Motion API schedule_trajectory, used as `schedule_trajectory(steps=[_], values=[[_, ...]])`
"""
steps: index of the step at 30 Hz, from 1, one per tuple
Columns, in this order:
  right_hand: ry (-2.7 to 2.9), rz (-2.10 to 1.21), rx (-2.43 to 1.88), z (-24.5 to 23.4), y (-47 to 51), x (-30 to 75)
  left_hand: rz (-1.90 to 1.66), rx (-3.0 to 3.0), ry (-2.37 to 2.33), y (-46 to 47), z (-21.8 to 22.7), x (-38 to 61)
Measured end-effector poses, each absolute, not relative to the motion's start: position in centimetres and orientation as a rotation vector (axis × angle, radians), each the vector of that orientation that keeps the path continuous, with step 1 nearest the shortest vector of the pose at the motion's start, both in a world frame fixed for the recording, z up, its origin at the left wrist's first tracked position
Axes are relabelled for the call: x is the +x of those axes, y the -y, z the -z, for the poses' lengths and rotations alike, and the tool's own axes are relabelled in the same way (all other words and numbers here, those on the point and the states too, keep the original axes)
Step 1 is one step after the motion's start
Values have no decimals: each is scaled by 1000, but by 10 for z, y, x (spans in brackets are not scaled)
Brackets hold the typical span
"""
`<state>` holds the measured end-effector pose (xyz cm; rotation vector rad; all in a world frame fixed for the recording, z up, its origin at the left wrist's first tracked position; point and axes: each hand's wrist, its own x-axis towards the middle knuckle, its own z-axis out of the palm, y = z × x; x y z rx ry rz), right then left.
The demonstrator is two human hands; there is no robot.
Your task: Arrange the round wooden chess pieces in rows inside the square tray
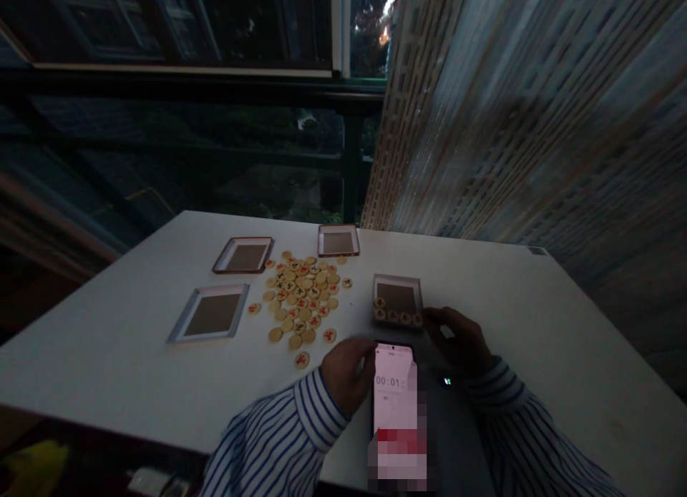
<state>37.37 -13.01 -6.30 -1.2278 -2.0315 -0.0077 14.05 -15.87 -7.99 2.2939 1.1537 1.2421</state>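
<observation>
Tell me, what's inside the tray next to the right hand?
Inside the tray are round pieces: a row along its near side and one behind the row's left end. Whatever lies beneath them is covered from view.

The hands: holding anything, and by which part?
Can't tell for sure: left hand at the phone, by its top left corner; right hand at a tray, by its near right corner.

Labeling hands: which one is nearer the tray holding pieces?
Right: the right hand is at the near right corner of the tray; the left hand is farther off, by the phone.
</observation>
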Motion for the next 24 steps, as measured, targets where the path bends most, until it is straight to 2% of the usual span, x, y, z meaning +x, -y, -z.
schedule_trajectory(steps=[15,24], values=[[2060,-39,-1262,67,129,373,-1174,2245,-1189,159,81,139],[2139,-50,-1223,58,128,367,-1347,2176,-1220,160,69,128]])
